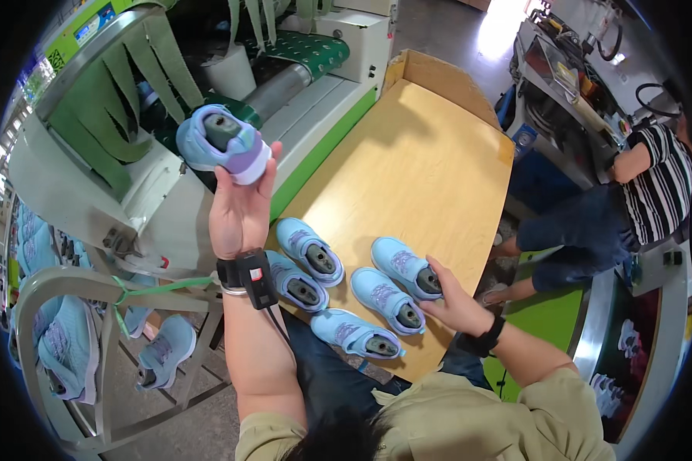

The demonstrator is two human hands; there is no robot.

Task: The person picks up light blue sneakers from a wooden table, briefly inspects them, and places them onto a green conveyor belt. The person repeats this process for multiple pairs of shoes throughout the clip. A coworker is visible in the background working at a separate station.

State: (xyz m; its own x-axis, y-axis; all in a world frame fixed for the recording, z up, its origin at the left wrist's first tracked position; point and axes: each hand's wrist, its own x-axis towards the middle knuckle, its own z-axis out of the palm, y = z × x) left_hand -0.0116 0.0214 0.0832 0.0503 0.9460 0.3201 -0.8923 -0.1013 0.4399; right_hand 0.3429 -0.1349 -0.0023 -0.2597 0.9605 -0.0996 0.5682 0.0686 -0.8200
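My left hand [242,207] is raised at the machine's opening, its fingers round the heel of a light blue and lilac sneaker [246,160] with a dark grey last inside. The toe of that sneaker points away, toward hanging green strips. Over the wooden table, my right hand [457,303] grips the heel end of a light blue sneaker [398,260], the rightmost of the group. Beside it lie several similar sneakers with lasts in them, among them a middle sneaker [380,296], a front sneaker [350,330] and a far-left sneaker [304,242].
The machine has a green conveyor belt [307,55] and green strip curtains [104,107]. A light wooden table [407,154] stands against it, with a cardboard edge [454,81]. On my left, a metal rack [54,280] holds more sneakers. At right, another person [657,180] sits by a workbench.
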